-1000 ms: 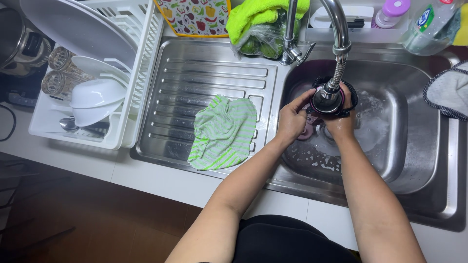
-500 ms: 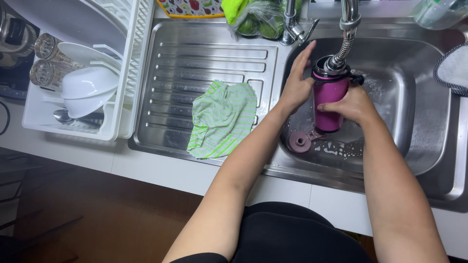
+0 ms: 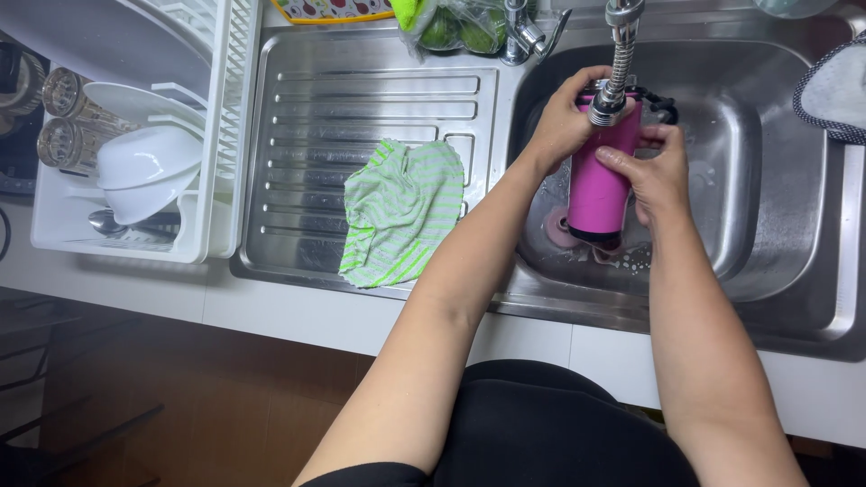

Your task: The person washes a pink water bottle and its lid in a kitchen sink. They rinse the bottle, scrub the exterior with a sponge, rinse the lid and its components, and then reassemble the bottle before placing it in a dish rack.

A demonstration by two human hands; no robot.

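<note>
Bottle: you hold a magenta bottle (image 3: 599, 185) upright over the sink basin (image 3: 767, 180), its mouth right under the faucet head (image 3: 610, 106).
Faucet: the flexible metal spout (image 3: 621, 54) comes down from the far edge and its head sits at the bottle's rim.
Left hand: your left hand (image 3: 566, 122) is curled around the bottle's upper left side, fingers closed onto it near the rim.
Right hand: your right hand (image 3: 657, 176) wraps the bottle's right side, fingers pressed across its front, thumb up toward the dark lid part (image 3: 661, 106) at the top.
Basin floor: a small pink round piece (image 3: 557, 225) lies below the bottle, near the drain; a few suds sit just beside it.
Drainboard: left of the basin, a green-and-white striped cloth (image 3: 401, 212) lies crumpled on the ribbed steel drainboard (image 3: 361, 90).
Dish rack: further left, a white rack (image 3: 221, 180) holds white bowls (image 3: 144, 176), a plate and glasses (image 3: 63, 117).
Far edge: a bag of green fruit (image 3: 456, 27) rests beside the tap base.
Right edge: a grey pad with dotted trim (image 3: 834, 90) hangs over the sink's right rim.
</note>
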